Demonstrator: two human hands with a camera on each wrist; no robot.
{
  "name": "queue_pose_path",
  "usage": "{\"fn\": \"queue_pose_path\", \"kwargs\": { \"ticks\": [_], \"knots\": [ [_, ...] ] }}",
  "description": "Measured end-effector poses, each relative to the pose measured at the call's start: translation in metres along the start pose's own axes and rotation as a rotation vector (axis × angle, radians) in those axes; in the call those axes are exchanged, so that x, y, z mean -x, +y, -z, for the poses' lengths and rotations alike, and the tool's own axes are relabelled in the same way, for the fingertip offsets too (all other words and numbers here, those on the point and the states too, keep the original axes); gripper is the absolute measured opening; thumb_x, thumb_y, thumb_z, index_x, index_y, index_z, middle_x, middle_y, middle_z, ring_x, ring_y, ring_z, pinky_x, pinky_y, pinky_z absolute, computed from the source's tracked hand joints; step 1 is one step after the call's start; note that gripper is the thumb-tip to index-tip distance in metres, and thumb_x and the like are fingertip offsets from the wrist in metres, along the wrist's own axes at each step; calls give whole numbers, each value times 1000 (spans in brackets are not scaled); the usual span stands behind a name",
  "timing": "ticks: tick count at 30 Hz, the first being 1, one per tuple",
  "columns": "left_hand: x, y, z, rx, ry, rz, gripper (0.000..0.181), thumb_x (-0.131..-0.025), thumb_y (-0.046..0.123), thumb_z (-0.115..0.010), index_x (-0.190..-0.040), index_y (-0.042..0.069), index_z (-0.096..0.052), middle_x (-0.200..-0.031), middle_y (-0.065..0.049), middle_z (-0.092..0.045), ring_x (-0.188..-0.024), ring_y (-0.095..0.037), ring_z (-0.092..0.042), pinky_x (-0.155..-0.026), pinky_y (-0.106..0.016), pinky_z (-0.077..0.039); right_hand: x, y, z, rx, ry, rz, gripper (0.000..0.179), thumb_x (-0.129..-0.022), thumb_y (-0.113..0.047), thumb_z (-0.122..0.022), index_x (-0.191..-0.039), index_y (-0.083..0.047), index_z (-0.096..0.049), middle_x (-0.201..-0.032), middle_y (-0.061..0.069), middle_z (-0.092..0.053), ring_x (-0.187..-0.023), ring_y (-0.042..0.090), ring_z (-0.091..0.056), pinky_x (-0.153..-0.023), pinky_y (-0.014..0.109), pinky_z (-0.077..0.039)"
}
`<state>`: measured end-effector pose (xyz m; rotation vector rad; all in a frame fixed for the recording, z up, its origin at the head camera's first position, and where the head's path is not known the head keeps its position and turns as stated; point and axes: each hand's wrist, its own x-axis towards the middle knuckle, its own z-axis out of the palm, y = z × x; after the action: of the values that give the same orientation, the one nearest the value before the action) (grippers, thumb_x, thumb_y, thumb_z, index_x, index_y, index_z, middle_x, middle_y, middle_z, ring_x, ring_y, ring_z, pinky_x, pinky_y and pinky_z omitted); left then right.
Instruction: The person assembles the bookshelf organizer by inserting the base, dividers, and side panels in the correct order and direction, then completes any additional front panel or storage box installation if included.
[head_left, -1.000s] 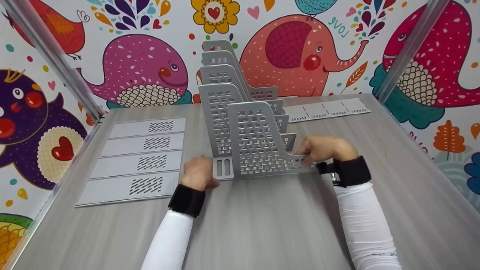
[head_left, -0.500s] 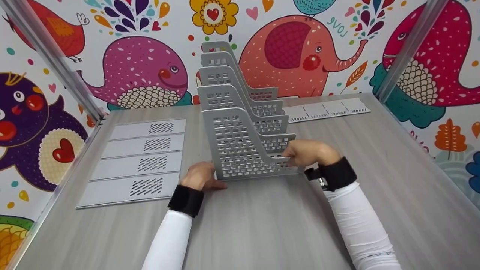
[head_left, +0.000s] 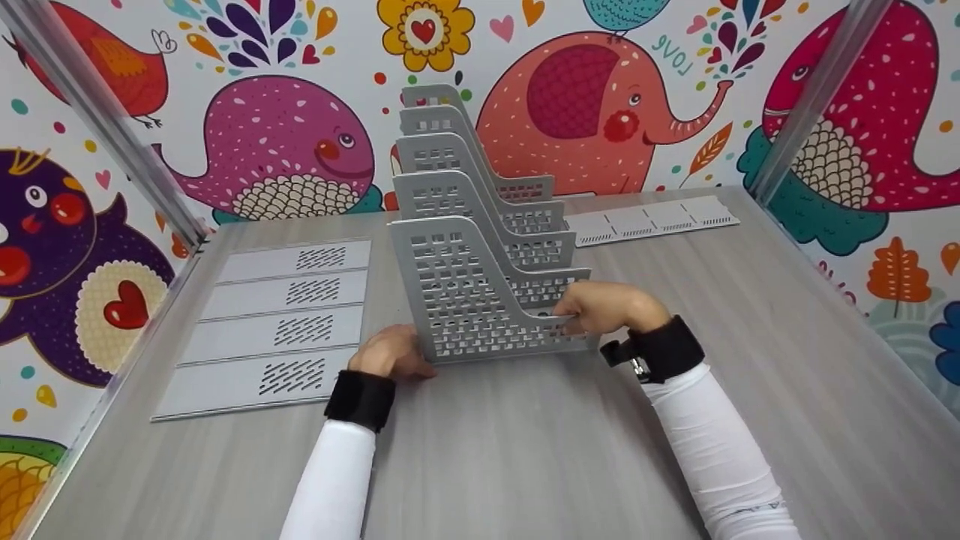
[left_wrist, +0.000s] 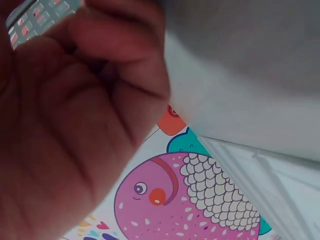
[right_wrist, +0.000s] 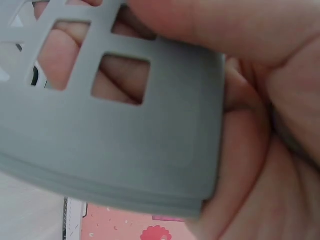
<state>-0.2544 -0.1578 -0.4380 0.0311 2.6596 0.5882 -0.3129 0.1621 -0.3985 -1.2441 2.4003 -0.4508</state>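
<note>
A grey perforated divider panel (head_left: 472, 300) stands upright at the near side of a magazine file rack (head_left: 540, 251), whose several matching panels stand in a row behind it. My right hand (head_left: 600, 307) pinches the low right end of the near panel (right_wrist: 170, 130). In the right wrist view the thumb lies on its face, and fingers show through its holes from behind. My left hand (head_left: 388, 354) grips the rack's near left bottom corner, with its thumb along the front edge. The left wrist view shows its curled fingers (left_wrist: 120, 45), the fingertips mostly out of sight.
On the table (head_left: 510, 450), a flat grey sheet (head_left: 217, 345) with slanted slots lies to the left, close to my left hand. A narrower ruled grey strip (head_left: 652, 219) lies at the back right. Behind stands a wall with printed animals (head_left: 570, 112).
The near panel has slid left with my right hand, lining up with the panels behind. It now covers the slotted left end of the base. My left hand has shifted slightly left.
</note>
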Motion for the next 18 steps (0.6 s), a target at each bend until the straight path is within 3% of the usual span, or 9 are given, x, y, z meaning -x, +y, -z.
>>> {"fn": "queue_pose_path", "kwargs": {
  "ticks": [2,5,8,10,13,16,18],
  "knots": [
    [0,-1,0,16,-1,2,46,-78,29,-84,-115,8,-67,-122,-15,-69,-106,-28,-63,-97,-46,-53,1,0,0,-23,-5,-10,8,-84,4,-66,-88,3,-73,-69,0,-63,-56,3,-50,-52,18,-42],
    [0,-2,0,30,-9,13,36,-76,29,-84,-101,10,-66,-104,-9,-69,-92,-23,-61,-82,-38,-53,8,2,5,-89,-3,-37,24,-91,-4,-66,-112,3,-72,-94,9,-75,-77,13,-70,-71,27,-58],
    [0,-4,2,7,-19,-21,23,-74,22,-83,-80,13,-63,-79,0,-62,-73,-16,-54,-62,-28,-45,22,9,13,-164,104,-90,36,-95,-11,-65,-128,3,-64,-116,16,-74,-101,26,-72,-89,40,-60],
    [1,-5,4,-11,-18,-39,21,-72,18,-82,-73,14,-61,-72,4,-57,-67,-14,-50,-56,-24,-38,32,18,18,-199,219,-150,30,-96,-10,-64,-124,2,-65,-111,17,-74,-99,28,-70,-85,39,-59],
    [3,-6,7,-8,-31,-54,20,-73,24,-84,-78,14,-68,-74,3,-63,-69,-13,-53,-57,-24,-39,37,36,17,-209,343,-254,26,-97,-5,-58,-120,7,-63,-106,23,-71,-96,33,-67,-81,40,-56],
    [4,-5,11,9,-36,-91,34,-77,39,-83,-90,11,-71,-81,-1,-68,-73,-16,-56,-60,-27,-44,31,50,8,-195,334,-322,33,-96,-2,-55,-126,11,-57,-111,31,-68,-101,41,-66,-85,49,-56],
    [4,-5,13,32,-37,-143,40,-81,44,-80,-98,10,-72,-83,-4,-71,-72,-17,-59,-60,-28,-46,24,58,0,-178,316,-310,32,-94,-3,-57,-122,12,-58,-110,32,-68,-99,40,-66,-86,50,-56]
  ]
}}
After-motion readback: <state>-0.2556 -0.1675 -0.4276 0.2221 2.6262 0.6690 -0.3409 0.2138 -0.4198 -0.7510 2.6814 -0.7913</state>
